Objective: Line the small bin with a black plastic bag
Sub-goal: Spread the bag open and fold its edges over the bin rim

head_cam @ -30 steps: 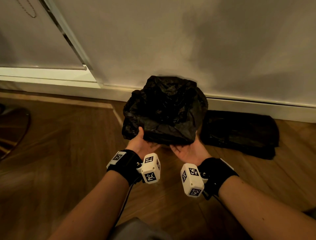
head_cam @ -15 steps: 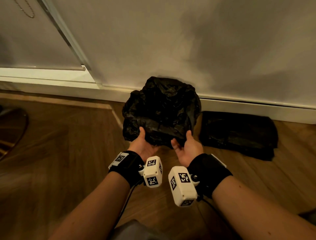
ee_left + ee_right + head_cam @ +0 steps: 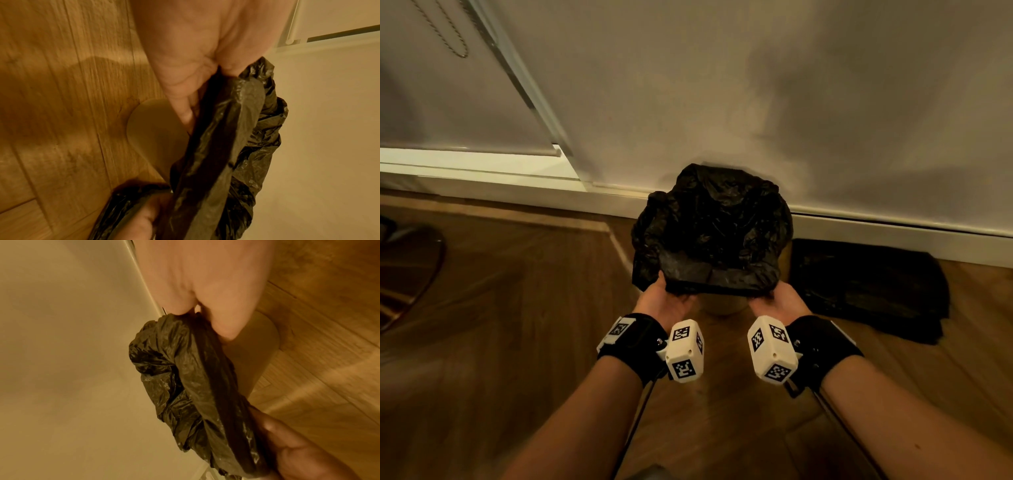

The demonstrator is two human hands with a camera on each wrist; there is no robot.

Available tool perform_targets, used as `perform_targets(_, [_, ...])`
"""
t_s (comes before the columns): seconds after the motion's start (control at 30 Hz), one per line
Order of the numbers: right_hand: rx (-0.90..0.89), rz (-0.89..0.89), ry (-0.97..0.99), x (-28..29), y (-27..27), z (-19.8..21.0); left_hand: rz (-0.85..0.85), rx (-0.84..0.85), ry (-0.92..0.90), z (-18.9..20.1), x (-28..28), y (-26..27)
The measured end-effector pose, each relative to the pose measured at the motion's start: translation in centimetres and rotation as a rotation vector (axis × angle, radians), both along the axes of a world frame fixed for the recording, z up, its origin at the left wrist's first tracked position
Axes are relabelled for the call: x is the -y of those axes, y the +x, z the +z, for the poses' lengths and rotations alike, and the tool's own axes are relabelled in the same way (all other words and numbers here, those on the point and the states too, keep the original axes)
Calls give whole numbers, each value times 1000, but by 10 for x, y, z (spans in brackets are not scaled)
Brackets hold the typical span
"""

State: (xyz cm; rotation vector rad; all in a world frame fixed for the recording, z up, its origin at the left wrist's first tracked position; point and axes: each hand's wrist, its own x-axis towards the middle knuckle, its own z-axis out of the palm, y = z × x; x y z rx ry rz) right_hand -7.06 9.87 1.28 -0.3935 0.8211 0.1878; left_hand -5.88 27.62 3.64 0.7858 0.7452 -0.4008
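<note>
1. The bag [image 3: 710,233] is black crinkled plastic, draped over the top of the bin [image 3: 720,305]. It covers the bin's mouth and upper wall; only a pale strip of the bin's lower wall shows beneath the bag's near edge.
2. The bin stands on the floor [image 3: 517,325], close against the skirting [image 3: 893,233] at the foot of the wall [image 3: 756,102].
3. The left hand [image 3: 666,301] grips the bag's near edge at the left. In the left wrist view the thumb and fingers [image 3: 185,104] pinch the plastic between them.
4. The right hand [image 3: 777,301] grips the near edge at the right. In the right wrist view its fingers [image 3: 224,321] are curled onto the gathered plastic.
5. The edge runs taut and nearly straight between the two hands.
6. A second pile of black plastic [image 3: 869,287] lies flat on the floor, just right of the bin, against the skirting.
7. Each wrist carries a black strap [image 3: 640,342] and a white marker cube [image 3: 685,349].
</note>
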Motion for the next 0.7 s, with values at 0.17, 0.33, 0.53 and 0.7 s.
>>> perform_targets(0.17, [-27, -203, -47, -3, -18, 5, -3, -1, -14, -2, -1, 0])
perform_targets(0.33, [-9, -152, -185, -41, -15, 19, -17, 26, -10, -1, 2, -2])
perform_targets(0.53, [-99, 95, -496, -52, 12, 12, -43, -9, -25, -11, 1, -4])
perform_targets(0.7, [-44, 376, -750, -26, 27, 8, -112, 75, -50, -7, -3, -6])
